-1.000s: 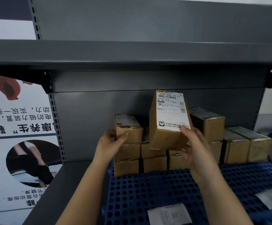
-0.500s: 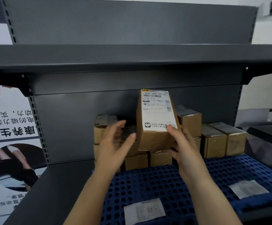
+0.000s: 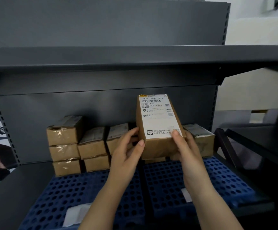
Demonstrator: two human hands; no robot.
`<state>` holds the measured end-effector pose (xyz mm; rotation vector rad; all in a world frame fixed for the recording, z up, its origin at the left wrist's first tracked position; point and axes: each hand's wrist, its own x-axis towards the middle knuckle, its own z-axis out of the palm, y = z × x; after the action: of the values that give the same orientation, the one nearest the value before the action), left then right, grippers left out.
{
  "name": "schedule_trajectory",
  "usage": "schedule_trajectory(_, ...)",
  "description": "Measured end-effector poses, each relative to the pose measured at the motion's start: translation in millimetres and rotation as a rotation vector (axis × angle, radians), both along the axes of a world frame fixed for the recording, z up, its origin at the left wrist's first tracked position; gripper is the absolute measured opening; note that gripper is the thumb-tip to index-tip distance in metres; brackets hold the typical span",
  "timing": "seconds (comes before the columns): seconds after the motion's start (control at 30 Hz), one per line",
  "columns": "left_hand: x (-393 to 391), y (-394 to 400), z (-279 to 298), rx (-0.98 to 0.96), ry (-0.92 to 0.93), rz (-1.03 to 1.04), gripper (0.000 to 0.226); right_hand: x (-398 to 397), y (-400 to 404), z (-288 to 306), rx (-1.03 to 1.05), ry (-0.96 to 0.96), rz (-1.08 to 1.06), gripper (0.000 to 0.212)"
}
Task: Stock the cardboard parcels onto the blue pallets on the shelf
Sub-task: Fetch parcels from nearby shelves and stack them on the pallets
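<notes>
Both hands hold the labelled parcel [image 3: 158, 127] upright at its lower end, left hand [image 3: 126, 150] and right hand [image 3: 186, 146] gripping opposite sides, long axis vertical, just above the row of boxes [image 3: 91, 143] on the blue pallet [image 3: 85, 193].

Parcel stacks [image 3: 65, 145] stand on pallets [image 3: 68, 193], against the shelf back [image 3: 68, 105].
</notes>
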<state>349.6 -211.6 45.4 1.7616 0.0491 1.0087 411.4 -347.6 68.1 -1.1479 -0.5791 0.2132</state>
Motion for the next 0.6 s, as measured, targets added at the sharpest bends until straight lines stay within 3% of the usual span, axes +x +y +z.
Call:
schedule_trajectory(0.17, 35.5, -45.0, -7.9, -0.018, 0.026, 0.017, 0.044, 35.0, -44.6, -11.0, 0.016, 0.005, 0.003, 0.037)
schedule_trajectory(0.3, 58.8, -73.7, -14.9, -0.056, 0.084, -0.034, 0.063, 63.7, -71.3, -17.6, -0.032, -0.042, 0.016, 0.040)
schedule_trajectory(0.6, 112.1, -86.1, -6.8, 0.046, 0.252, 0.076, 0.070, 129.2, -77.7, -23.2, -0.176, -0.123, -0.015, 0.042)
